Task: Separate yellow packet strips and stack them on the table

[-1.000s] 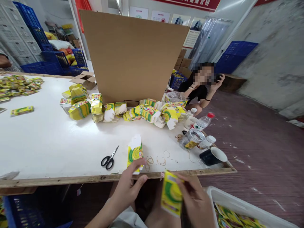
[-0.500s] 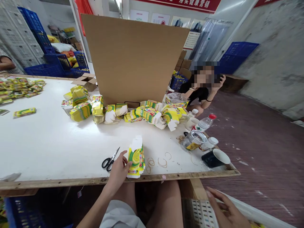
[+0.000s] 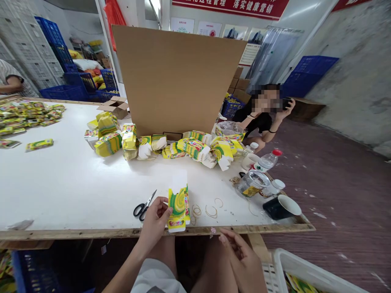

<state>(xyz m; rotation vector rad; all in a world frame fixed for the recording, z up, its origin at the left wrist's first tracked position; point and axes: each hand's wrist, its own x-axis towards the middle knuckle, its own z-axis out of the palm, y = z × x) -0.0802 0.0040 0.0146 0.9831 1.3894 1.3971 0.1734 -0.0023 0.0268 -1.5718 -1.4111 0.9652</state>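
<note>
A small stack of flattened yellow-and-green cartons (image 3: 179, 204) stands near the front edge of the white table (image 3: 61, 187). My left hand (image 3: 155, 223) reaches up from below the edge, thumb and fingertips pinched on the left side of that stack. Empty, with its fingers loosely apart, my right hand (image 3: 241, 260) hovers over my lap just below the table edge. It is left of a white bin (image 3: 308, 270) that holds more yellow cartons.
Black-handled scissors (image 3: 143, 206) and loose rubber bands (image 3: 210, 210) flank the stack. A pile of cartons (image 3: 186, 147) lies before an upright cardboard sheet (image 3: 177, 77). A glass jar (image 3: 252, 183), a black cup (image 3: 281, 207) and a water bottle (image 3: 266, 160) crowd the right corner. A person (image 3: 259, 118) crouches beyond.
My right hand held a yellow carton a second ago; it swung right over the bin and is back, empty. My left hand moved up onto the stack's left edge.
</note>
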